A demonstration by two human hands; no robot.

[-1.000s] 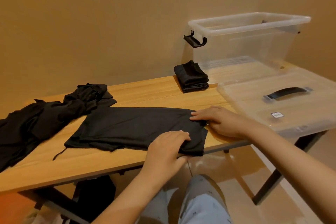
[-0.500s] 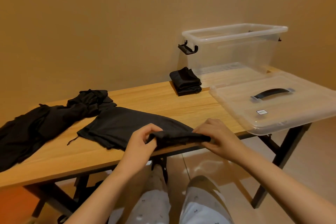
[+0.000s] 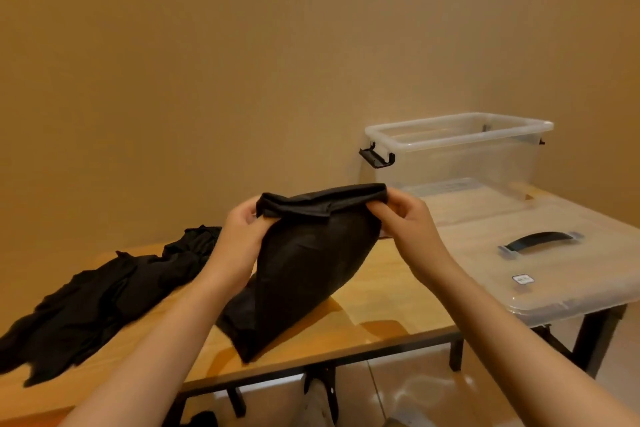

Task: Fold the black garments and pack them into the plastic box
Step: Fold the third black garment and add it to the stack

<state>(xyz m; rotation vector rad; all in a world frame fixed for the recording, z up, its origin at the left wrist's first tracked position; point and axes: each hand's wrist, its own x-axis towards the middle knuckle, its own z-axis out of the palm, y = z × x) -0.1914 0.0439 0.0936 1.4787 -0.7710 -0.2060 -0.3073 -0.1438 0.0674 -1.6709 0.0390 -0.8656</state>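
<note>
1. Hands hold one black garment (image 3: 311, 263) up above the wooden table (image 3: 391, 305), its upper edge rolled into a thick band stretched between them.
2. At the left end of that band, the left hand (image 3: 242, 232) pinches the cloth, thumb in front and fingers curled behind.
3. At the right end, the right hand (image 3: 405, 222) pinches it too, fingers bent round the roll.
4. Below the band the cloth hangs down, narrowing toward the near left, and its lower end lies on the tabletop close to the near edge.
5. On the left part of the table, a loose heap of black garments (image 3: 104, 295) lies unfolded, just beside the held one.
6. At the far right, by the wall, the clear plastic box (image 3: 460, 135) stands open, a black latch (image 3: 375, 156) hanging at its left end.
7. Nearer on the right, the clear lid (image 3: 554, 288) with its black handle (image 3: 540, 241) lies flat, overhanging the table's right edge.
</note>
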